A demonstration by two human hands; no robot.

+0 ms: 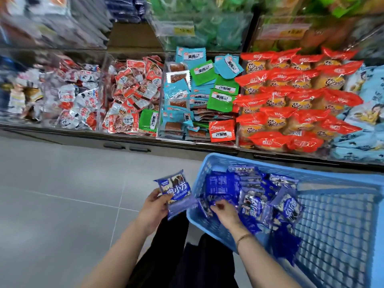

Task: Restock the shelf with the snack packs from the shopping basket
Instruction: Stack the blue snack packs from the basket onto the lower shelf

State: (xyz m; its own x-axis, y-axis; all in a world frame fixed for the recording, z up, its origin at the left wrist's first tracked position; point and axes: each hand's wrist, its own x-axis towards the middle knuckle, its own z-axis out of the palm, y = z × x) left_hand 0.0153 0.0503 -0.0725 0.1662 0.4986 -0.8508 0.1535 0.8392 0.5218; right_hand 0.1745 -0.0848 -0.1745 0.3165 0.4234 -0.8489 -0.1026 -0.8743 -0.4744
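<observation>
The right grip [225, 212] has its fingertips buried among the blue snack packs [253, 204] at the near left corner of the shopping basket [291, 172], so whether it holds one cannot be told. The basket is cut off by the picture's right and bottom edges. The held pack [176, 192] hides part of the fingers of the left grip [154, 206]. Blur smears the upper shelf [197, 28] and the red-and-white packs [68, 96] at the lower shelf's left end. The yellow price label [184, 30] is unreadable. Pale blue bags [365, 113] at the right end run out of frame.
</observation>
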